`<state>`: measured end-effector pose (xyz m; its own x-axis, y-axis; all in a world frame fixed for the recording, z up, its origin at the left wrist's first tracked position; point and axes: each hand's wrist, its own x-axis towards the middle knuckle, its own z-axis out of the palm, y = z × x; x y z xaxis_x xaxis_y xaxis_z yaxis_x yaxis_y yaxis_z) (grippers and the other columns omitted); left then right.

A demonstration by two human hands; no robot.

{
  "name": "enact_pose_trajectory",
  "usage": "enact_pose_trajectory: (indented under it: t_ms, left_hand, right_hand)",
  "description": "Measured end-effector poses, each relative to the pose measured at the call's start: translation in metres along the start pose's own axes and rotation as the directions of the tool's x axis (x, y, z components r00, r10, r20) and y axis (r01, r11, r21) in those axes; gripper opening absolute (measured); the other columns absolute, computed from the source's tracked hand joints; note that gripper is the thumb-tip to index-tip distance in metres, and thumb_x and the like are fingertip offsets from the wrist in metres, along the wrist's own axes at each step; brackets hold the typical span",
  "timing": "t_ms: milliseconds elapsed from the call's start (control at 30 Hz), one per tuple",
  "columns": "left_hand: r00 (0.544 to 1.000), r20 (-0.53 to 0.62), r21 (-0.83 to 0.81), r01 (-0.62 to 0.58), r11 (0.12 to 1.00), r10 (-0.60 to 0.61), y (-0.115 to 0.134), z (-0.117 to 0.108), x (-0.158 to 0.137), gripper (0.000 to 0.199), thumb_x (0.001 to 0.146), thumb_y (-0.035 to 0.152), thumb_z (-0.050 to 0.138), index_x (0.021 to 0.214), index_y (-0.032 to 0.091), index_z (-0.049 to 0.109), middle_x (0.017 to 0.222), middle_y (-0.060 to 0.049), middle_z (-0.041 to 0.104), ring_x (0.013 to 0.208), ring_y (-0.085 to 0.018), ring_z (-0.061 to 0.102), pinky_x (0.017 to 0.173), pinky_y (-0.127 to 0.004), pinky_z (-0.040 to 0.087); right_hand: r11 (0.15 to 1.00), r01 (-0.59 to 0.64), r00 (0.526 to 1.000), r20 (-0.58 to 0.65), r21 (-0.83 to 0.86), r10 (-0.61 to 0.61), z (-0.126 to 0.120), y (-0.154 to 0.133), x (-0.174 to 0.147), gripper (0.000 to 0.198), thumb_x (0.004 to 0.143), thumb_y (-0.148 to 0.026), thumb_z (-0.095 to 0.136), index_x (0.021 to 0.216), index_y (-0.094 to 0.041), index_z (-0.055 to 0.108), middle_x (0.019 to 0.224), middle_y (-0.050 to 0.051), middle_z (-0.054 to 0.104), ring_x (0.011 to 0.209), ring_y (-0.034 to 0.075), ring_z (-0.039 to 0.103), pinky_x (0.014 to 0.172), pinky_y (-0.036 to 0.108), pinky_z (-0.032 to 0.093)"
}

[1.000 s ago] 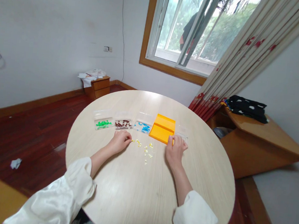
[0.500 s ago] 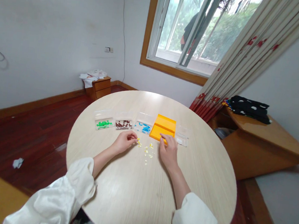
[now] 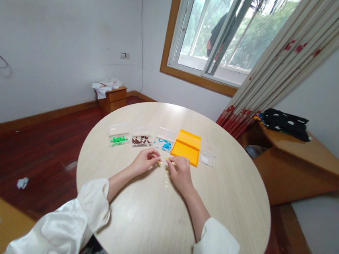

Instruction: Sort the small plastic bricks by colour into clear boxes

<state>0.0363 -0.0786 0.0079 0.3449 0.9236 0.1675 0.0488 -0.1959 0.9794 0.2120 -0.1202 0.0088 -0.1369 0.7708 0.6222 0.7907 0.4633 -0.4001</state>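
Note:
My left hand (image 3: 145, 162) is closed in a pinch, with small yellow pieces (image 3: 159, 164) at its fingertips, just above or on the table. Close by, my right hand (image 3: 180, 172) pinches another small yellow piece (image 3: 167, 159) between thumb and forefinger. Loose pale yellow pieces (image 3: 166, 181) lie under and beside the right fingers, partly covered by them. Their exact kind is too small to make out. Right behind my right hand lies an orange-yellow open case (image 3: 183, 157), its lid folded back.
Beyond my hands stand clear open boxes of green pieces (image 3: 119, 140), dark brown pieces (image 3: 141, 141) and blue pieces (image 3: 166, 145). Another clear box (image 3: 207, 158) sits right of the case. The round table (image 3: 153, 229) has a wooden cabinet (image 3: 309, 164) on its right.
My right hand has moved left from the front of the orange-yellow case to the loose pieces, and now pinches a yellow piece. My left hand stays nearly in place. The view shifted slightly.

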Motion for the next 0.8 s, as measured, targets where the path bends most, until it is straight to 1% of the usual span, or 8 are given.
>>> enact_pose_trajectory:
  t_ms: [67, 133, 233, 333, 400, 500, 633, 800]
  left_hand:
    - [0.996, -0.089, 0.140, -0.007, 0.990, 0.019, -0.005, -0.006, 0.003, 0.013, 0.074, 0.025, 0.059, 0.080, 0.014, 0.060, 0.071, -0.003, 0.064, 0.065, -0.013, 0.058, 0.062, -0.025, 0.045]
    - [0.987, -0.146, 0.340, -0.018, 0.940, 0.072, -0.010, -0.013, 0.005, 0.014, 0.075, 0.018, 0.054, 0.085, 0.014, 0.063, 0.077, -0.004, 0.065, 0.067, -0.014, 0.057, 0.065, -0.027, 0.046]
    - [0.982, -0.111, 0.559, -0.066, 0.826, 0.154, -0.017, -0.020, 0.004, 0.023, 0.073, 0.015, 0.056, 0.094, 0.014, 0.066, 0.087, -0.007, 0.064, 0.077, -0.017, 0.058, 0.073, -0.030, 0.047]
    - [0.985, -0.042, 0.642, -0.101, 0.760, 0.167, -0.021, -0.021, 0.002, 0.023, 0.073, 0.017, 0.061, 0.095, 0.015, 0.068, 0.092, -0.009, 0.063, 0.085, -0.020, 0.058, 0.078, -0.032, 0.047]
    - [0.988, -0.015, 0.661, -0.105, 0.743, 0.153, -0.020, -0.019, 0.001, 0.018, 0.073, 0.017, 0.061, 0.090, 0.015, 0.069, 0.089, -0.009, 0.063, 0.084, -0.020, 0.058, 0.079, -0.033, 0.046]
    - [0.990, 0.001, 0.669, -0.105, 0.736, 0.140, -0.017, -0.017, 0.000, 0.010, 0.074, 0.016, 0.061, 0.081, 0.015, 0.069, 0.085, -0.007, 0.064, 0.081, -0.019, 0.058, 0.078, -0.032, 0.045]
    - [0.991, 0.013, 0.678, -0.109, 0.727, 0.136, -0.013, -0.016, 0.000, 0.008, 0.074, 0.014, 0.061, 0.074, 0.015, 0.068, 0.080, -0.006, 0.063, 0.079, -0.018, 0.057, 0.075, -0.030, 0.044]
    - [0.988, 0.004, 0.649, -0.122, 0.751, 0.157, -0.013, -0.014, 0.001, 0.007, 0.073, 0.014, 0.059, 0.071, 0.015, 0.066, 0.073, -0.005, 0.062, 0.072, -0.017, 0.055, 0.069, -0.029, 0.043]
  right_hand:
    - [0.996, -0.073, 0.993, -0.099, -0.045, 0.069, -0.004, 0.013, 0.001, 0.027, 0.090, -0.034, 0.045, 0.079, -0.018, 0.064, 0.078, 0.005, 0.068, 0.076, 0.017, 0.058, 0.078, 0.033, 0.034]
    - [0.977, -0.182, 0.966, -0.203, -0.108, 0.157, -0.009, 0.030, 0.002, 0.032, 0.091, -0.036, 0.042, 0.076, -0.018, 0.063, 0.078, 0.006, 0.069, 0.075, 0.019, 0.057, 0.080, 0.035, 0.032]
    - [0.925, -0.317, 0.923, -0.292, -0.208, 0.251, -0.017, 0.054, 0.002, 0.037, 0.091, -0.039, 0.037, 0.080, -0.017, 0.065, 0.081, 0.008, 0.069, 0.081, 0.022, 0.055, 0.080, 0.037, 0.028]
    - [0.872, -0.402, 0.892, -0.334, -0.280, 0.304, -0.020, 0.069, 0.000, 0.038, 0.091, -0.040, 0.036, 0.092, -0.017, 0.066, 0.092, 0.011, 0.069, 0.088, 0.025, 0.052, 0.080, 0.039, 0.026]
    - [0.865, -0.404, 0.892, -0.336, -0.297, 0.302, -0.019, 0.071, 0.000, 0.038, 0.091, -0.040, 0.037, 0.100, -0.016, 0.065, 0.097, 0.012, 0.067, 0.091, 0.025, 0.051, 0.081, 0.040, 0.026]
    - [0.918, -0.311, 0.932, -0.268, -0.244, 0.244, -0.013, 0.060, 0.001, 0.033, 0.090, -0.035, 0.040, 0.098, -0.016, 0.065, 0.094, 0.010, 0.067, 0.090, 0.024, 0.053, 0.081, 0.038, 0.029]
    - [0.991, -0.116, 0.992, -0.056, -0.074, 0.111, -0.001, 0.027, 0.003, 0.022, 0.088, -0.024, 0.045, 0.089, -0.018, 0.066, 0.086, 0.006, 0.067, 0.084, 0.019, 0.056, 0.079, 0.034, 0.034]
    - [0.999, 0.039, 0.981, 0.189, 0.003, -0.039, 0.016, -0.006, 0.001, 0.021, 0.087, -0.017, 0.049, 0.099, -0.019, 0.066, 0.098, 0.007, 0.064, 0.095, 0.019, 0.054, 0.085, 0.035, 0.035]
